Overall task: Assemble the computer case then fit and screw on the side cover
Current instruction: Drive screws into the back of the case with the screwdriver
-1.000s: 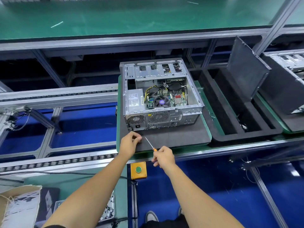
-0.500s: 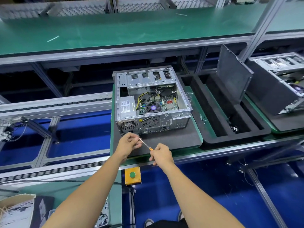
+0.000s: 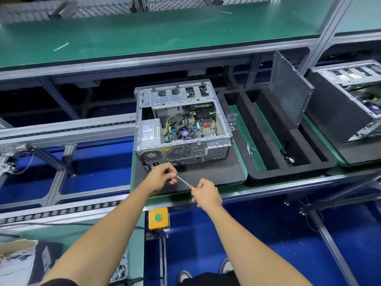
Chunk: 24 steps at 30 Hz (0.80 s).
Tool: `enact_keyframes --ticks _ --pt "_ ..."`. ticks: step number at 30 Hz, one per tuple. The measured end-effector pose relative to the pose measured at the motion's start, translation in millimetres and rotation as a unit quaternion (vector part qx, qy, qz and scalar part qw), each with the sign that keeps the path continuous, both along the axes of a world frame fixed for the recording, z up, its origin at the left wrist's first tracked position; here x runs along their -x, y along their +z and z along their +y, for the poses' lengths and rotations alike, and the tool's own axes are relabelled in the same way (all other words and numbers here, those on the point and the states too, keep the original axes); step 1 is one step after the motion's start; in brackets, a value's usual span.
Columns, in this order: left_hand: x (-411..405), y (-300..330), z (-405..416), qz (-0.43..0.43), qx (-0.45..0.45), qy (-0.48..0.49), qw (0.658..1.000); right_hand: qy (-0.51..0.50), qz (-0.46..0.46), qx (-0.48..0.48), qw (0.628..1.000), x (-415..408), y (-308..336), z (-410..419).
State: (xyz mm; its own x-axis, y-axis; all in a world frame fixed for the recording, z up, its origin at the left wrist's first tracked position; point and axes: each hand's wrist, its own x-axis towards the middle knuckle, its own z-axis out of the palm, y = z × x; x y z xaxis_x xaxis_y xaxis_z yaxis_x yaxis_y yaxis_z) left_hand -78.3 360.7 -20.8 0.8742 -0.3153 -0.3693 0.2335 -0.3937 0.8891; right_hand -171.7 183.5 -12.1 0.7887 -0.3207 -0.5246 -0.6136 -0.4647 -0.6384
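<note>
right hand [image 3: 206,195] grips the orange-handled screwdriver [image 3: 185,183], its shaft angled up-left into the left hand's [image 3: 162,176] pinch, just below the open grey metal computer case [image 3: 181,129].

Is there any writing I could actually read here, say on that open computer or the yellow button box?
No text here can be read.
Power supply sticker in the open computer case: printed lines, too small and blurred.
Yellow button box: a plain green button, no lettering visible.
Circuit board: any markings are too small to read.
</note>
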Motion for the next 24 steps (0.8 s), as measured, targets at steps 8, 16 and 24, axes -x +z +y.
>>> enact_keyframes --ticks 8,16,24 --pt "5.8 -6.9 -32.4 -0.006 0.045 0.085 0.995 -0.016 -0.014 -0.151 0.988 2.7 -9.1 -19.4" --pt "20.3 -11.6 -62.8 0.065 0.164 0.226 0.958 -0.025 -0.028 -0.040 0.998 -0.4 -5.2 -29.6" --pt "18.2 -5.3 -59.5 0.128 0.198 0.190 0.953 0.004 -0.040 -0.007 0.999 -3.8 -8.3 -38.7"
